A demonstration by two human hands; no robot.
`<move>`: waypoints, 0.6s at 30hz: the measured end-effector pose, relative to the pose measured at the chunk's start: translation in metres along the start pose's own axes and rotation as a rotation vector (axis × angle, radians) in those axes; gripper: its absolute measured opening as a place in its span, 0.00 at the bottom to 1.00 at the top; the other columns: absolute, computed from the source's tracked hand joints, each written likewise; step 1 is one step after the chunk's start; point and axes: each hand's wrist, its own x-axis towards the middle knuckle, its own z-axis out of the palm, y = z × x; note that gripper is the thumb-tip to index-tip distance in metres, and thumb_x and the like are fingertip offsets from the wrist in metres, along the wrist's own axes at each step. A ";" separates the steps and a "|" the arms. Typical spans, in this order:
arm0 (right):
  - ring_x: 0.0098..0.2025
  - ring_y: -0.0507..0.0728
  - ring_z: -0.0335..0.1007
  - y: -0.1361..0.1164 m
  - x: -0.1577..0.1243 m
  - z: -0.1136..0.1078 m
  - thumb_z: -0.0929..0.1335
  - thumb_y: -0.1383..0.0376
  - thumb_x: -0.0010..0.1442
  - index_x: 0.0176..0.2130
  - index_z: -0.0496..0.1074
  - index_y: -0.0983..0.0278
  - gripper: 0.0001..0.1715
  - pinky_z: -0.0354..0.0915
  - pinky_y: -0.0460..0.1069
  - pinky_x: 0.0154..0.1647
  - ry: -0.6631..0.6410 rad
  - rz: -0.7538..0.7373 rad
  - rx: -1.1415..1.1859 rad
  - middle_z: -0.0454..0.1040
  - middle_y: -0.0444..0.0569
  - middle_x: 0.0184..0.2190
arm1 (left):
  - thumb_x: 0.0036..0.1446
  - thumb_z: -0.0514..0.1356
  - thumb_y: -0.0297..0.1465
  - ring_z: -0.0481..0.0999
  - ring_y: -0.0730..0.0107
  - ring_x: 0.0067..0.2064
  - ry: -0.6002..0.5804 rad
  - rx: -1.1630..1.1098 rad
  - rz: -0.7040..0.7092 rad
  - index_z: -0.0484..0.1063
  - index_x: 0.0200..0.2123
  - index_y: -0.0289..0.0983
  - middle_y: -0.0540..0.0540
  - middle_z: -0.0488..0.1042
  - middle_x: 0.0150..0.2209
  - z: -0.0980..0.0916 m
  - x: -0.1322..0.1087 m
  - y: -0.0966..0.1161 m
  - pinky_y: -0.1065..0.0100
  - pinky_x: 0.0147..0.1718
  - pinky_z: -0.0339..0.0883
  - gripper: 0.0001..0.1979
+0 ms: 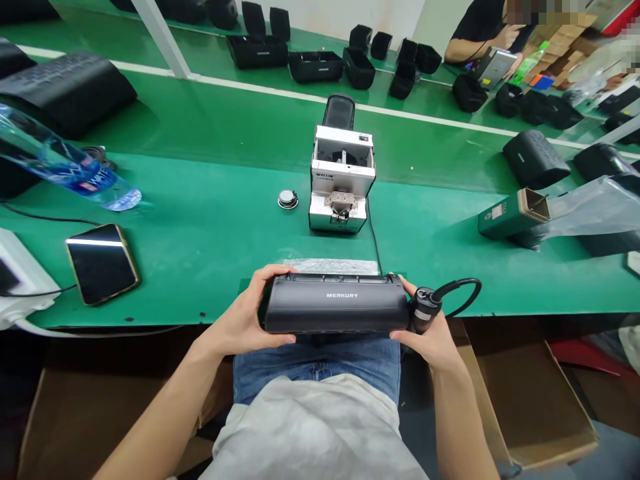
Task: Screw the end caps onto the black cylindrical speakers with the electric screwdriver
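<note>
Black hard plastic, the speaker (335,305) is held near the white machine (341,170), on the person's side of it, left hand (245,323) clamped on its left end, right hand (434,341) clamped on its right end with a corded tool (424,311) alongside; it seems stiff, smooth, fairly light, best gripped by both ends.

1. Factory assembly line, electronics workshop: long green counter (210,220) with white dividing stripe (280,93).
2. Many identical black speaker housings (315,65) in rows along the far side, more at right (535,159).
3. White screw feeder machine (342,180) with cable stands mid-counter; loose small speaker driver (288,199) beside it.
4. Co-worker (480,33) seated at the far side, cardboard boxes (555,400) under the counter.
</note>
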 end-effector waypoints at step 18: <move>0.32 0.55 0.76 -0.020 -0.010 0.022 0.82 0.56 0.59 0.71 0.76 0.63 0.46 0.78 0.52 0.42 0.180 0.003 -0.164 0.78 0.41 0.28 | 0.64 0.72 0.20 0.59 0.37 0.82 0.182 0.264 0.436 0.56 0.72 0.50 0.33 0.66 0.73 0.008 0.024 -0.010 0.29 0.74 0.66 0.43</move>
